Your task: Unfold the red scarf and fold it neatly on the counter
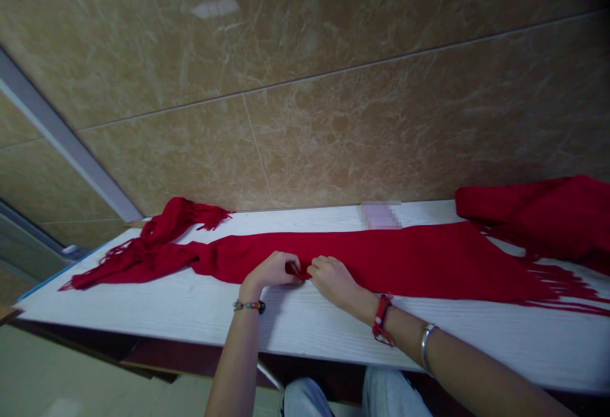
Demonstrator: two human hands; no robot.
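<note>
A long red scarf (410,258) with fringed ends lies stretched along a white wood-grain tabletop (190,309). At the middle of its near edge, my left hand (276,269) pinches the cloth between thumb and fingers, a beaded bracelet on that wrist. Close beside it, my right hand (331,277) has its fingers curled on the same edge, gripping a small fold. A red cord bracelet and a silver bangle are on my right arm. Toward the left, the scarf is bunched and twisted.
More red cloth with fringe (176,220) lies heaped at the back left. Another folded red scarf (538,217) sits at the right by the brown marbled tile wall (333,131). A blurred pinkish patch (381,215) is at the table's back edge.
</note>
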